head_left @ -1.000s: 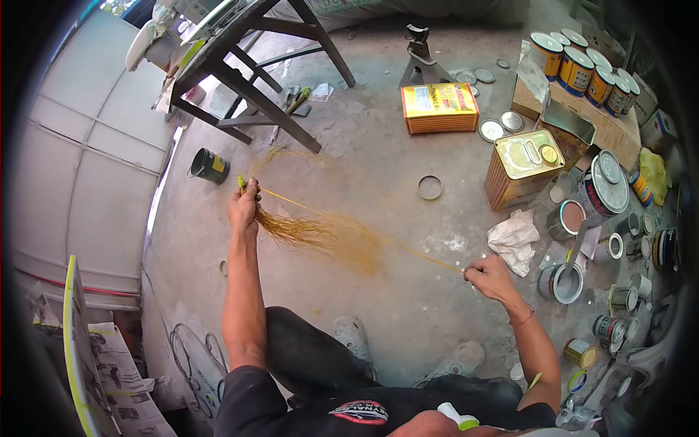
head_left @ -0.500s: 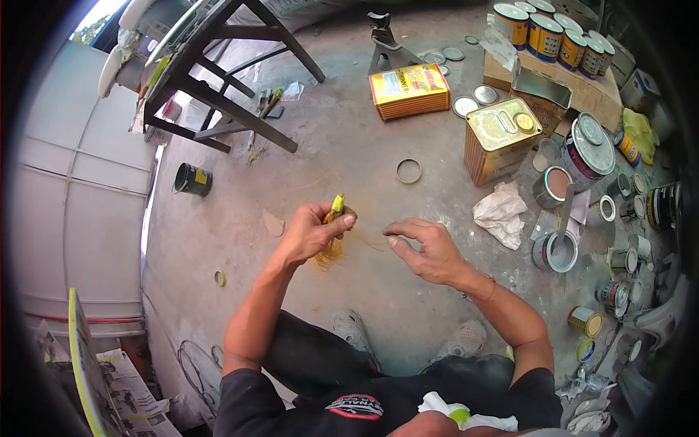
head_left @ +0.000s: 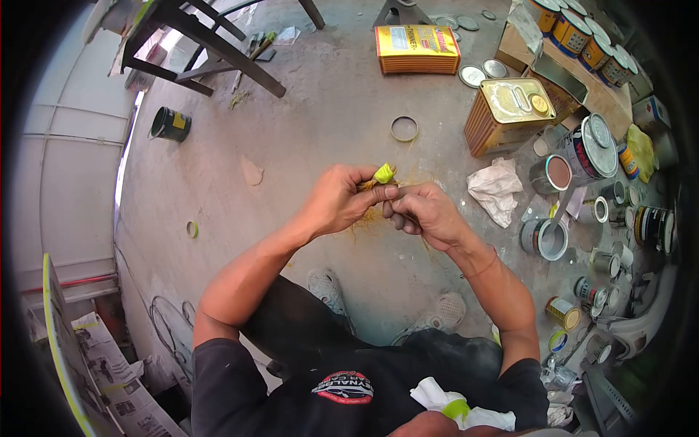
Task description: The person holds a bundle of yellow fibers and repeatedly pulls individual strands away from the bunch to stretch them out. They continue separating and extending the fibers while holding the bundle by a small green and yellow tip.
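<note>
Between thumb and fingers my left hand (head_left: pixel 349 198) grips a bundle of yellow-brown fibres, whose top is wrapped in bright yellow-green tape (head_left: pixel 385 173). My right hand (head_left: pixel 424 213) is closed in a pinch beside it, with the fingertips of both hands meeting. Whatever the right fingers hold is too small to make out, though thin strands hang near them. Loose yellowish fibres (head_left: pixel 364 221) show on the floor below the hands. A dark ring (head_left: pixel 404 129) lies on the floor beyond.
A thinner can (head_left: pixel 418 49) lies on its side ahead, with an upright metal can (head_left: pixel 504 116) to its right. Paint cans and a crumpled white cloth (head_left: pixel 495 191) are at the right. A dark tin (head_left: pixel 171 124) and a dark stand (head_left: pixel 218 54) are at the left.
My left hand has moved right with the taped bundle, and my right hand has closed and come against it. The view has shifted, so floor objects ahead appear higher.
</note>
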Action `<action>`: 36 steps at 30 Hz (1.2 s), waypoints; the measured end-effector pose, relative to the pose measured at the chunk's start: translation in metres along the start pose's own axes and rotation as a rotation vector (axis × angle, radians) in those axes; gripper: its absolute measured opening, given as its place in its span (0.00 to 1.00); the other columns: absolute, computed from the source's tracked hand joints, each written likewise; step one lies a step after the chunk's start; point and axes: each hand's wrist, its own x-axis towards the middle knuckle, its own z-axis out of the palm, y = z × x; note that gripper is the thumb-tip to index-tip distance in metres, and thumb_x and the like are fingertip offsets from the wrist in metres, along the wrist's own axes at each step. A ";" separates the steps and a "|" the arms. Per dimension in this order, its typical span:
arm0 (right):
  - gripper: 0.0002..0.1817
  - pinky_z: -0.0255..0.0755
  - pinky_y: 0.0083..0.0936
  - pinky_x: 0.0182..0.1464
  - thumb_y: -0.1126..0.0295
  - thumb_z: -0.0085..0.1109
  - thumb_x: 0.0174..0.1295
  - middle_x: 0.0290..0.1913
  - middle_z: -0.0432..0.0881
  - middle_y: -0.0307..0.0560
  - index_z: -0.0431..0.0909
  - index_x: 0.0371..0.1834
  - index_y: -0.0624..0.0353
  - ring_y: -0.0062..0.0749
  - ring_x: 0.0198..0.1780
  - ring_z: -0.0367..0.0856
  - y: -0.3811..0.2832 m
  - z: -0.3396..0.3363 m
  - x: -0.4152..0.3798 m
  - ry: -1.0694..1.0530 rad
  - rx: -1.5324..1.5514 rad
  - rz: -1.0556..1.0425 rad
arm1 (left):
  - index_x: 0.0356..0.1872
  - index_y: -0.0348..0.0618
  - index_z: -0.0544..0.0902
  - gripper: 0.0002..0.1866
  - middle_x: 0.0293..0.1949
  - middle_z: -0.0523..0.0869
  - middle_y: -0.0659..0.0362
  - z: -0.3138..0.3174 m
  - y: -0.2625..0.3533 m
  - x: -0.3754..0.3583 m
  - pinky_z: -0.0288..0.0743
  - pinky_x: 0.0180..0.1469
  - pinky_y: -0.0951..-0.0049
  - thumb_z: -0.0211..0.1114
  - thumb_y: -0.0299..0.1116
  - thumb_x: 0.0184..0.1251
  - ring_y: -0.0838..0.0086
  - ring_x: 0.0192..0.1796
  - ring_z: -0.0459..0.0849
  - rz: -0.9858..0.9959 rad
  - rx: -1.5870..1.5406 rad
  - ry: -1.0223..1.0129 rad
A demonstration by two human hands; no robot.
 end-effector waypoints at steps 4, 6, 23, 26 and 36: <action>0.10 0.58 0.15 0.21 0.72 0.48 0.56 0.24 0.75 0.39 0.77 0.24 0.64 0.16 0.21 0.66 -0.001 -0.002 -0.003 0.045 -0.048 -0.023 | 0.36 0.41 0.85 0.13 0.20 0.79 0.67 -0.002 -0.002 0.002 0.66 0.22 0.75 0.66 0.42 0.67 0.85 0.21 0.71 0.110 0.463 0.128; 0.10 0.58 0.16 0.22 0.72 0.48 0.55 0.22 0.74 0.38 0.78 0.23 0.64 0.17 0.21 0.66 0.002 -0.007 -0.009 0.058 -0.075 -0.011 | 0.33 0.38 0.83 0.13 0.15 0.74 0.61 -0.021 -0.007 0.010 0.62 0.22 0.70 0.65 0.40 0.67 0.81 0.19 0.65 0.092 0.314 0.408; 0.15 0.72 0.30 0.32 0.63 0.61 0.51 0.24 0.82 0.57 0.85 0.31 0.66 0.38 0.24 0.79 0.120 -0.156 -0.066 0.547 -1.382 0.052 | 0.27 0.41 0.79 0.18 0.22 0.77 0.67 -0.224 -0.091 -0.060 0.61 0.25 0.81 0.63 0.46 0.70 0.85 0.22 0.69 -0.096 0.020 1.072; 0.12 0.73 0.27 0.34 0.66 0.66 0.53 0.23 0.82 0.50 0.85 0.32 0.66 0.33 0.27 0.80 0.046 -0.095 -0.036 0.599 -0.929 -0.118 | 0.25 0.43 0.78 0.20 0.21 0.74 0.69 -0.160 -0.064 -0.019 0.58 0.23 0.79 0.63 0.48 0.69 0.85 0.22 0.66 0.004 0.056 0.755; 0.14 0.73 0.23 0.40 0.65 0.57 0.65 0.35 0.86 0.46 0.83 0.45 0.63 0.23 0.36 0.81 -0.010 0.016 -0.006 0.173 -0.534 -0.378 | 0.32 0.39 0.82 0.17 0.22 0.76 0.69 -0.027 -0.009 -0.014 0.66 0.28 0.78 0.63 0.45 0.70 0.85 0.26 0.72 -0.114 0.134 0.086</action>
